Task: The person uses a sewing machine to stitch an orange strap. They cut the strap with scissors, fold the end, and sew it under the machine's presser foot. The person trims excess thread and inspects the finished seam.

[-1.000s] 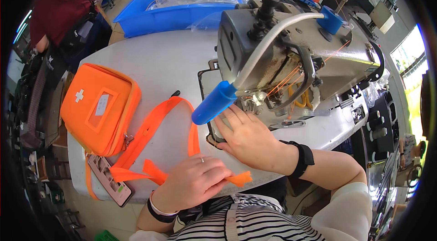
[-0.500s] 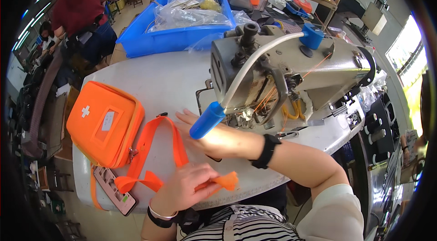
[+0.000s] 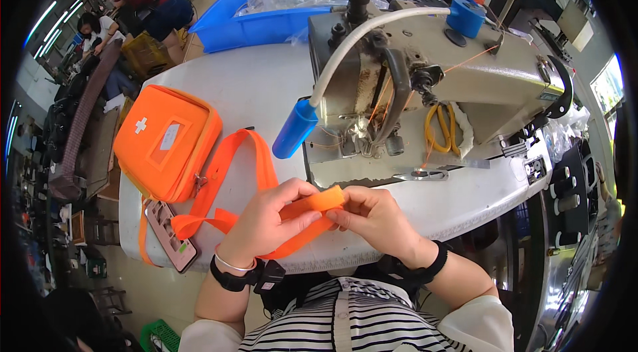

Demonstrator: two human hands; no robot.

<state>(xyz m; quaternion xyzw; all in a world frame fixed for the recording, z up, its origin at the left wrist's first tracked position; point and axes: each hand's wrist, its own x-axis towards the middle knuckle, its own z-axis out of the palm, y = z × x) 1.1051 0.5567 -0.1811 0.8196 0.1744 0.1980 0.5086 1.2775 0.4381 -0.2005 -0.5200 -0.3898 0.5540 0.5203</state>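
Both hands meet in front of my body, near the table's front edge. My left hand (image 3: 276,218) is closed round an orange webbing strap (image 3: 260,159), its fingers near the folded end. My right hand (image 3: 377,218) pinches the same end between thumb and fingers. From my hands the strap loops back over the table beside an orange zipped case (image 3: 163,143) with a white cross. Just beyond my hands stands a sewing machine (image 3: 359,76) threaded with orange thread, a blue-tipped lamp (image 3: 296,129) hanging in front of it.
A phone (image 3: 171,236) lies by the case at the table's left edge. Small scissors (image 3: 423,175) rest on the machine bed. Behind is a blue tray (image 3: 259,30) of plastic bags. Two people are at the far left. Black thread spools (image 3: 563,186) stand at right.
My right hand has come back from flat on the table beside the machine to the strap end. My left hand has raised that end. The view has shifted too.
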